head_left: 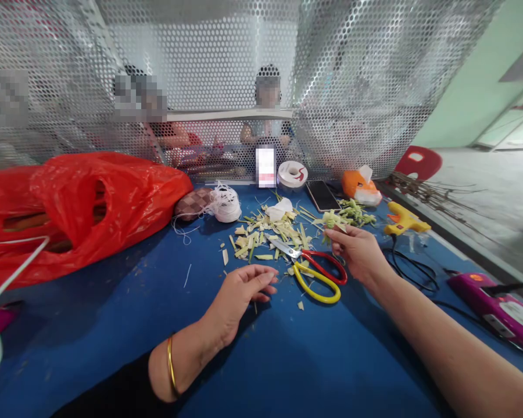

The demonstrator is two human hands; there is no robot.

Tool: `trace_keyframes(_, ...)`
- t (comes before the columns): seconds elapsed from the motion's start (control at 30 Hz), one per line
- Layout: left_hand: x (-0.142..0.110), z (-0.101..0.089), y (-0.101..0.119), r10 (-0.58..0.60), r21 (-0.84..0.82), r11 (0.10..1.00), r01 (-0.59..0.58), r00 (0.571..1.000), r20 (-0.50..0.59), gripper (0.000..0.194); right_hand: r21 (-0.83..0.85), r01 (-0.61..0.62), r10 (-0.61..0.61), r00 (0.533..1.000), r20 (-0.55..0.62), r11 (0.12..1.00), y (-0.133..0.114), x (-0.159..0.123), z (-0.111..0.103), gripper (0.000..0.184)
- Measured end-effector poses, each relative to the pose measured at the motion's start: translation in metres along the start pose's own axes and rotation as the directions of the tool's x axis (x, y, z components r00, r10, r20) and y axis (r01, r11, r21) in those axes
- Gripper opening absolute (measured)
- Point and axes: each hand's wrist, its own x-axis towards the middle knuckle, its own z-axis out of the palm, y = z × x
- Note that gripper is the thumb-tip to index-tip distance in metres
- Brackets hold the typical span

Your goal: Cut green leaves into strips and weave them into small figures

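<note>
At far left on the blue worktop [287,360], one red plastic bag [126,197]. Next, one brown checked bundle [194,204], touching or just beside one ball of white string [227,204]. Nearer, left hand [244,290]: half curled, thumb close to fingers, gold bracelet [171,366] at wrist; not possible to tell if something thin is pinched. Beyond, many pale green trimmings [259,233] in one loose heap, too many for counting, and behind them one lit phone [265,165], upright, then one white roll [292,175]. Between both hands, one pair of scissors [316,267], with one red and one yellow handle, tips at the heap. Farther, one dark phone [323,195], lying flat. Right hand [359,252]: fingers nearly closed, pinching one pale green piece [331,220] above the worktop. Beside it, several green pieces [358,213]. More right, one orange tissue holder [359,187], one yellow glue gun [405,219], one purple power strip [494,305].
</note>
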Motion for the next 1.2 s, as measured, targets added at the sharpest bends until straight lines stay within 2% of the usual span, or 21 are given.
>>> trace_keyframes(0.1,0.000,0.001,0.001,-0.009,0.019,1.000,0.009,1.000,0.002,0.029,0.011,-0.047,0.046,0.999,0.014,0.999,-0.001,0.004,-0.001,0.027)
trace_keyframes(0.27,-0.003,0.003,0.005,-0.004,0.063,0.998,0.003,1.000,0.017,0.029,0.021,0.005,-0.004,0.999,-0.039,1.000,-0.018,0.023,-0.009,0.017)
trace_keyframes(0.33,-0.004,0.004,0.005,-0.001,0.071,0.997,-0.001,1.000,0.023,0.028,-0.015,-0.008,0.008,1.000,-0.023,1.000,-0.021,0.023,-0.009,0.015)
trace_keyframes(0.43,-0.005,0.004,0.006,-0.006,0.069,0.998,0.004,1.000,0.025,0.028,-0.113,-0.026,0.033,0.998,0.060,0.993,-0.015,0.005,-0.002,0.012)
trace_keyframes(0.5,-0.005,0.004,0.005,-0.005,0.064,0.998,0.004,1.000,0.021,0.028,-0.185,0.018,0.005,0.993,0.121,0.983,-0.008,-0.013,0.006,0.018)
trace_keyframes(0.53,-0.005,0.004,0.005,-0.001,0.063,0.998,0.000,1.000,0.020,0.027,-0.261,0.088,-0.046,0.986,0.163,0.961,-0.004,-0.022,0.010,0.017)
trace_keyframes(0.57,-0.005,0.004,0.005,0.006,0.065,0.998,-0.007,1.000,0.020,0.025,-0.465,0.307,-0.195,0.942,0.274,0.830,-0.002,-0.030,0.013,0.015)
trace_keyframes(0.6,-0.005,0.004,0.005,0.017,0.073,0.997,-0.019,1.000,0.023,0.025,-0.599,0.495,-0.279,0.864,0.420,0.630,0.000,-0.037,0.015,0.015)
trace_keyframes(0.63,-0.005,0.004,0.005,0.034,0.093,0.995,-0.037,0.999,0.026,0.025,-0.652,0.637,-0.297,0.770,0.565,0.412,0.001,-0.042,0.017,0.015)
trace_keyframes(0.67,-0.005,0.004,0.005,0.060,0.132,0.989,-0.063,0.998,0.029,0.028,-0.650,0.731,-0.272,0.681,0.680,0.206,0.001,-0.046,0.018,0.017)
trace_keyframes(0.7,-0.005,0.004,0.005,0.092,0.190,0.977,-0.096,0.995,0.028,0.032,-0.624,0.779,-0.225,0.620,0.751,0.065,0.001,-0.048,0.019,0.019)
trace_keyframes(0.73,-0.006,0.003,0.006,0.133,0.265,0.955,-0.136,0.991,0.029,0.036,-0.601,0.799,-0.181,0.588,0.788,-0.023,0.001,-0.049,0.019,0.020)
trace_keyframes(0.77,-0.007,0.002,0.007,0.185,0.353,0.917,-0.187,0.982,0.040,0.040,-0.595,0.800,-0.150,0.581,0.800,-0.075,0.001,-0.049,0.019,0.020)
trace_keyframes(0.83,-0.008,-0.001,0.010,0.317,0.534,0.783,-0.321,0.943,0.102,0.040,-0.627,0.770,-0.118,0.616,0.779,-0.119,0.000,-0.048,0.019,0.019)
trace_keyframes(0.9,-0.009,-0.004,0.012,0.422,0.670,0.589,-0.451,0.879,0.221,0.018,-0.678,0.724,-0.097,0.671,0.735,-0.127,0.000,-0.047,0.019,0.019)
trace_keyframes(0.93,-0.009,-0.006,0.013,0.443,0.717,0.491,-0.494,0.851,0.283,0.022,-0.701,0.702,-0.086,0.697,0.712,-0.126,-0.001,-0.047,0.019,0.020)
trace_keyframes(0.97,-0.008,-0.007,0.014,0.442,0.753,0.408,-0.517,0.833,0.333,0.039,-0.719,0.684,-0.073,0.716,0.694,-0.124,-0.002,-0.047,0.019,0.020)
trace_keyframes(1.03,-0.007,-0.010,0.014,0.390,0.800,0.306,-0.517,0.834,0.390,0.053,-0.739,0.663,-0.049,0.739,0.672,-0.121,-0.003,-0.049,0.019,0.021)
trace_keyframes(1.2,-0.015,-0.016,0.020,0.302,0.853,0.164,-0.495,0.849,0.435,0.043,-0.763,0.632,-0.039,0.766,0.641,-0.133,-0.002,-0.052,0.017,0.027)
